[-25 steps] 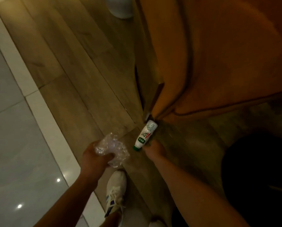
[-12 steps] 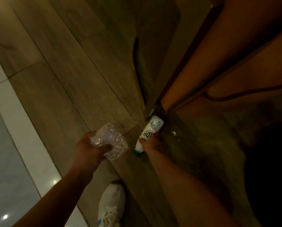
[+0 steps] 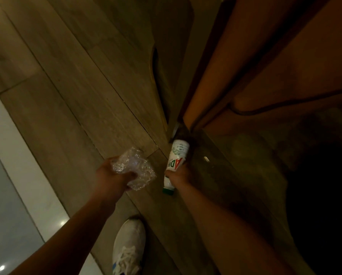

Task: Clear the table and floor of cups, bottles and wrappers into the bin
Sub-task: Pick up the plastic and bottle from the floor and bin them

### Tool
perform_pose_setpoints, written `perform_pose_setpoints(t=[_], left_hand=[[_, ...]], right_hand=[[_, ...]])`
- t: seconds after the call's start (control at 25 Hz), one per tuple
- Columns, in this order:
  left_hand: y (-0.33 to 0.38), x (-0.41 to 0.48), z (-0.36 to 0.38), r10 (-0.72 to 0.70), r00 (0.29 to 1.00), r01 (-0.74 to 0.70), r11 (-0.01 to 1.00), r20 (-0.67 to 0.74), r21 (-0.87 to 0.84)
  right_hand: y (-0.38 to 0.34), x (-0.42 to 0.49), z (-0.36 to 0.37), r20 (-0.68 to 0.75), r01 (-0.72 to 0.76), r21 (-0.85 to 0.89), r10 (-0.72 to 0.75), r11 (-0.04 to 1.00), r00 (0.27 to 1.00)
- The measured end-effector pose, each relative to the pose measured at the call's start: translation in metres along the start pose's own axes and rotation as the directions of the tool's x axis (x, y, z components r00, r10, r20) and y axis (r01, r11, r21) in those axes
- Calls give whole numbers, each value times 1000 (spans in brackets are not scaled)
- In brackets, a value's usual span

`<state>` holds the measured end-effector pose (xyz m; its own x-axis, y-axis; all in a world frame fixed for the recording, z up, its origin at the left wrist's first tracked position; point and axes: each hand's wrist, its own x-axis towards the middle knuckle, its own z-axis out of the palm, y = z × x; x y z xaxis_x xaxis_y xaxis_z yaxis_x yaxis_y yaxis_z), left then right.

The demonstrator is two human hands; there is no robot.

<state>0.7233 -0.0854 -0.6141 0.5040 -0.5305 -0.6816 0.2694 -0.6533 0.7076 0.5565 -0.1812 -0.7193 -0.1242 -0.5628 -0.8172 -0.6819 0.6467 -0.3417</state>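
Above wood floor [image 3: 71,108], right hand [image 3: 179,173] grips bottle [image 3: 175,164]

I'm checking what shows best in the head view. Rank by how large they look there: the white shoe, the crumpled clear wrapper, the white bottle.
1. white shoe, though it is nearer the camera
2. crumpled clear wrapper, in the left hand
3. white bottle, in the right hand; close to the wrapper

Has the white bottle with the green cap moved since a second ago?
Cannot tell. The white bottle with the green cap lies by the orange drape's lower corner, as before; only the camera clearly shifted. The right hand grips it.
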Motion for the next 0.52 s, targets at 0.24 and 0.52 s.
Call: perform_pose_setpoints(t=[0.24, 0.52], left_hand=[[36, -53, -3, -55, 998, 54, 998, 11, 29], [130, -185, -42, -72, 996, 61, 985, 58, 163]], right_hand=[[8, -89, -39, 41, 108, -200, -102, 974, 994], [-7, -254, -117, 13, 139, -251, -141, 958, 990]])
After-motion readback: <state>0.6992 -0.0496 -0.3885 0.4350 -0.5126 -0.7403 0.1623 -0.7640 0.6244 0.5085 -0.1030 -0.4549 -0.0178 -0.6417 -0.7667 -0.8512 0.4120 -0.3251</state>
